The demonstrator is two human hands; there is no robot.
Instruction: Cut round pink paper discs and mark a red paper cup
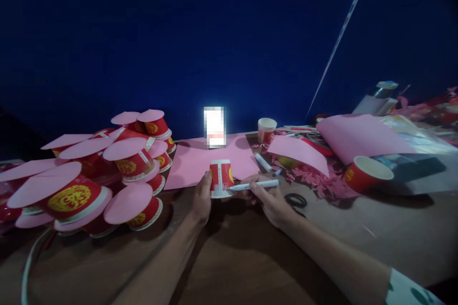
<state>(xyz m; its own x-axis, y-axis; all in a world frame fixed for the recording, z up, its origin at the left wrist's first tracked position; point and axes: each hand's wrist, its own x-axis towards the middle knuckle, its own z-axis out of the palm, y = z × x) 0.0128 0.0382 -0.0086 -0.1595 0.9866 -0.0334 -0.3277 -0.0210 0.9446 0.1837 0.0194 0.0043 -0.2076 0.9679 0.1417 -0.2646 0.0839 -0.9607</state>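
My left hand is closed around the left side of a red and white paper cup, which is held upside down with its rim lowest. In my right hand is a white marker, gripped like a pen. Its tip points left and meets the cup near the lower rim; whether it leaves a mark is too small to tell. Behind the cup lies a sheet of pink paper. A marker cap or short white marker rests just beyond my right hand.
Stacked upturned red cups with pink paper cone tops fill the left side. On the right are a loose cup, pink sheets, paper scraps and black bands. Another cup stands at the back. A blurred bright screen stands behind.
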